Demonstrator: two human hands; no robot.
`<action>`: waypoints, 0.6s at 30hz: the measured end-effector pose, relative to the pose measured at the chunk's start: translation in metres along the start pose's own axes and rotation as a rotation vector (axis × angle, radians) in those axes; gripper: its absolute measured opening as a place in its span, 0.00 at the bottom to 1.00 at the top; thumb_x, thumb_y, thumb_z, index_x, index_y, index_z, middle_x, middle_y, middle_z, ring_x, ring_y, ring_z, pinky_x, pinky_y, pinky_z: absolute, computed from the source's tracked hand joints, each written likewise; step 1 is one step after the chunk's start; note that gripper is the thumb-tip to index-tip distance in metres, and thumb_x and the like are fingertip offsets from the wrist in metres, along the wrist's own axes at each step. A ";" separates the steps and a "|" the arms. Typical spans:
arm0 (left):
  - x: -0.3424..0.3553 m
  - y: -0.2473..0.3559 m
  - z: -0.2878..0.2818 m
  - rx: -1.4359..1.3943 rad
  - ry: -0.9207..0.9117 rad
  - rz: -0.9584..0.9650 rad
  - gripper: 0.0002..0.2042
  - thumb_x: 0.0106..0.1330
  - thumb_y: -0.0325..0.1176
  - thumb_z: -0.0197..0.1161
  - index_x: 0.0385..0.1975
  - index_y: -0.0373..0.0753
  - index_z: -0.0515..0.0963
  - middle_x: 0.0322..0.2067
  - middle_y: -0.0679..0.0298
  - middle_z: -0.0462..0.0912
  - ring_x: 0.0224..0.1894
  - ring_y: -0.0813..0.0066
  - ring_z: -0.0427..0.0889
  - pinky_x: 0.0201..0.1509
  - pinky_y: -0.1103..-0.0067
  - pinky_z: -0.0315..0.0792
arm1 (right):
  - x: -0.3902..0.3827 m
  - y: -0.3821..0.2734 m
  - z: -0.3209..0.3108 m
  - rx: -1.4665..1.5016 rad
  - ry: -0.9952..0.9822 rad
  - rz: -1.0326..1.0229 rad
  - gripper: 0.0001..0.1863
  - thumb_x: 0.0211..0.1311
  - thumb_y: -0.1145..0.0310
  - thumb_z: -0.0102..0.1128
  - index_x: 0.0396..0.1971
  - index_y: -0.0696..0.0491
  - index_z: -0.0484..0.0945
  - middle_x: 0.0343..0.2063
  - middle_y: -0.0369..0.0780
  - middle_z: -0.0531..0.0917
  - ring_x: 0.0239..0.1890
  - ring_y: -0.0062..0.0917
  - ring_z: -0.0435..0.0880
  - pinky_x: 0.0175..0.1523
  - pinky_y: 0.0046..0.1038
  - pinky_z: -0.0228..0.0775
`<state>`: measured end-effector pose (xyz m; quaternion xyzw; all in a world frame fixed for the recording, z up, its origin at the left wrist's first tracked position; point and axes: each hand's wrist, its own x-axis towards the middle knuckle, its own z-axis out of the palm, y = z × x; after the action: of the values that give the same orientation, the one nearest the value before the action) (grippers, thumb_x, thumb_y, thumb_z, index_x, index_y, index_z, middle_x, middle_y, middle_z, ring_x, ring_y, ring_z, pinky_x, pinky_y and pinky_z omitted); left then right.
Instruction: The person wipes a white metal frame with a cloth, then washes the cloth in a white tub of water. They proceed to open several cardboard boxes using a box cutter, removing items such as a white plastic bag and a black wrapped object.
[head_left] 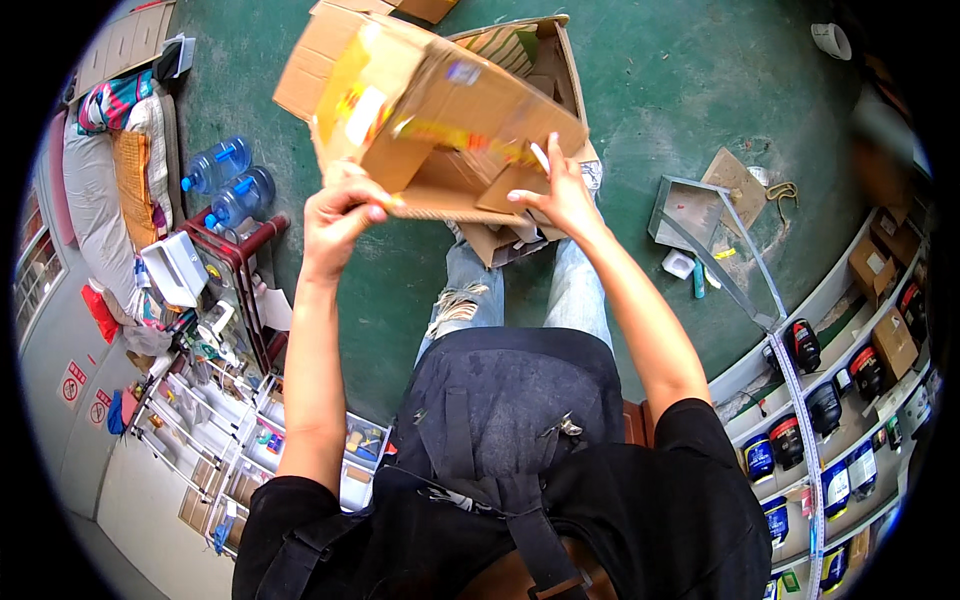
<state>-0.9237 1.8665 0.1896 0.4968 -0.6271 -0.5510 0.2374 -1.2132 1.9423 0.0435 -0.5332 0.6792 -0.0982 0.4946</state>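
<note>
An open brown cardboard box [480,110] with yellow and red print is tilted in front of me, above my knees. My left hand [345,212] is closed, pinching the box's near left edge between thumb and fingers. At the near right side, my right hand [562,195] grips the box, its thumb toward a flap and its index finger stretched along the outside. A slim white thing shows by those fingers; its kind is unclear. Behind and below is a second open cardboard box [572,75] on the floor, partly hidden, with a striped piece inside.
A black bag [510,410] rests on my lap. Left on the floor lie blue water bottles [240,197] beside a dark red metal frame [265,285]. To the right are a metal tray [690,210] and a teal tube [699,280]. Shelves [840,430] with tubs line the right.
</note>
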 end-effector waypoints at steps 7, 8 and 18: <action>0.009 0.009 0.013 -0.107 -0.139 0.127 0.03 0.50 0.27 0.68 0.22 0.41 0.79 0.29 0.66 0.86 0.44 0.71 0.75 0.71 0.60 0.49 | 0.018 -0.011 0.000 -0.102 0.460 0.077 0.43 0.39 0.56 0.77 0.58 0.53 0.66 0.51 0.49 0.70 0.53 0.44 0.72 0.58 0.40 0.67; 0.010 0.008 0.008 -0.112 -0.169 0.123 0.03 0.50 0.28 0.68 0.22 0.41 0.79 0.28 0.66 0.86 0.45 0.70 0.75 0.71 0.60 0.48 | 0.023 -0.015 -0.005 -0.135 0.469 0.126 0.42 0.40 0.57 0.76 0.58 0.52 0.67 0.52 0.49 0.70 0.54 0.44 0.71 0.58 0.41 0.67; 0.019 0.038 -0.019 0.688 -0.399 -0.936 0.28 0.64 0.60 0.55 0.25 0.35 0.77 0.22 0.55 0.83 0.31 0.61 0.86 0.48 0.64 0.77 | 0.028 -0.059 -0.076 -0.257 0.374 -0.740 0.12 0.39 0.63 0.73 0.27 0.47 0.82 0.27 0.31 0.82 0.35 0.25 0.79 0.38 0.26 0.76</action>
<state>-0.9293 1.8373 0.2256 0.6548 -0.5167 -0.4453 -0.3255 -1.2332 1.8648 0.1036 -0.7711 0.5267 -0.2787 0.2242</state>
